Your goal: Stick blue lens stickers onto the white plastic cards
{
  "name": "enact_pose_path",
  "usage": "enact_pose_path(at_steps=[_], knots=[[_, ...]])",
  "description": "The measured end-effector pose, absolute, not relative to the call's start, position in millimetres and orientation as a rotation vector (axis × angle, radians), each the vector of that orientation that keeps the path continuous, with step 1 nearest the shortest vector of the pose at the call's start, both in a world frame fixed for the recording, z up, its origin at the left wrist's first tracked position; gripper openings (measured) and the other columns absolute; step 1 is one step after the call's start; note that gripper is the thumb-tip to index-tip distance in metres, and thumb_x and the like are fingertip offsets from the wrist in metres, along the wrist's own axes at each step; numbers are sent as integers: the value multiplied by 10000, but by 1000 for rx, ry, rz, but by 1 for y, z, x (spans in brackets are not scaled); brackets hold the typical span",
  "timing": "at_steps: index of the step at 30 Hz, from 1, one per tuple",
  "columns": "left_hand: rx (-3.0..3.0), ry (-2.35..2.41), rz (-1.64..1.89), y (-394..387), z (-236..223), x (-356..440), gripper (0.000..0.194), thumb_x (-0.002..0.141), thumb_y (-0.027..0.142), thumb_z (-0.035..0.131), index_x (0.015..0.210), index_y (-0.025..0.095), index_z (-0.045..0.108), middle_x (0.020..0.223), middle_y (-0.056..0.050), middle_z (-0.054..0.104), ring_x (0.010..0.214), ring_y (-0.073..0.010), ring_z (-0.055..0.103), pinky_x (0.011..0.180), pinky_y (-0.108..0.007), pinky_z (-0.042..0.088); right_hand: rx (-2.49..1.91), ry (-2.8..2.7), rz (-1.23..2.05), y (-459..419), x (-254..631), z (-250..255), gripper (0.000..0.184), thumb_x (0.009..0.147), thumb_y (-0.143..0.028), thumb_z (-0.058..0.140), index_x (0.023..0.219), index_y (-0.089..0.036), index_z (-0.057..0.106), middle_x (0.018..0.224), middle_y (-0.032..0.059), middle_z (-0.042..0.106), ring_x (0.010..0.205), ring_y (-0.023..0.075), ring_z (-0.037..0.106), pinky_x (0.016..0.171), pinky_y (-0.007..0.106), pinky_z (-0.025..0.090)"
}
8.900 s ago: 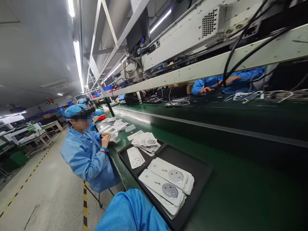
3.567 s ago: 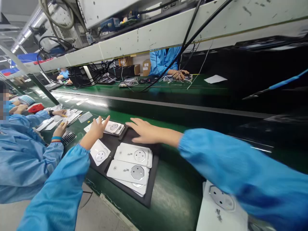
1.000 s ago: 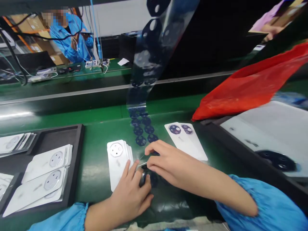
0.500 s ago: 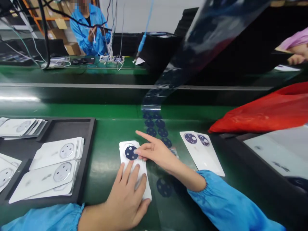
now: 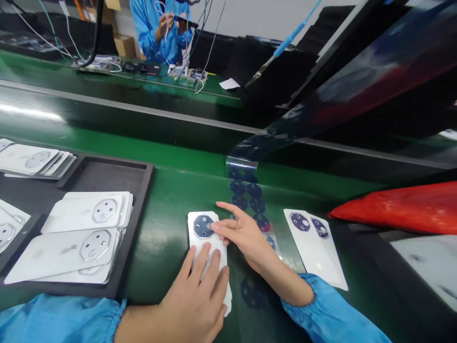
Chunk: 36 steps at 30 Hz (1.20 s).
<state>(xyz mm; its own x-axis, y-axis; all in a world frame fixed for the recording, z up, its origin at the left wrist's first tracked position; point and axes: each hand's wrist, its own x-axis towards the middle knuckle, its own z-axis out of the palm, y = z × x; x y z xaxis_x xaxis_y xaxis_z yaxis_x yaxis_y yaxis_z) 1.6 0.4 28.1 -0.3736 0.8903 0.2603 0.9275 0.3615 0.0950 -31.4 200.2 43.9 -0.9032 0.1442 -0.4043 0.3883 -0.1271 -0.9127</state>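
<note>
On green bench (image 5: 178,190), left hand (image 5: 194,302) pinning white card (image 5: 205,238), right hand (image 5: 243,238) touching its dark sticker (image 5: 202,226), partly hidden

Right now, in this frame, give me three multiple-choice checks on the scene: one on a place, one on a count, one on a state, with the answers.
1. Where does the left hand rest?
A. On the stack of white cards
B. Inside the black tray
C. On the red bag

2. How many dark round pieces lie on the separate white card right of the hands?
A. One
B. Two
C. Four

3. What is the right hand doing?
A. Pinching the clear film strip
B. Touching the dark round piece on top of the stack
C. Hanging in the air, touching nothing

Answers:
1. A, its fingers are spread over the lower part of the stack.
2. B, two pieces lie side by side near the card's top.
3. B, its fingertips lie against the piece's right edge.
</note>
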Motion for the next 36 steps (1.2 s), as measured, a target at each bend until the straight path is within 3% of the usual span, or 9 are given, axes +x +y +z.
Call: enact_pose_path(at_steps=[11,36], knots=[[-1669,-2435,-331,0,29,-1,523,1014,460,471,1369,84,553,1430,-223,486,1345,-458,405,1122,-591,110,669,1891,-2129,203,-35,49,842,677,-398,935,1344,-134,493,772,35,710,561,110,538,569,227,460],[-1686,-2451,-353,-1,26,-1,526,1025,456,454,1393,88,533,1453,-228,455,1372,-470,370,1133,-601,103,695,1872,-2123,206,-36,46,767,676,-399,933,1287,-146,547,779,35,708,578,124,555,585,238,478]])
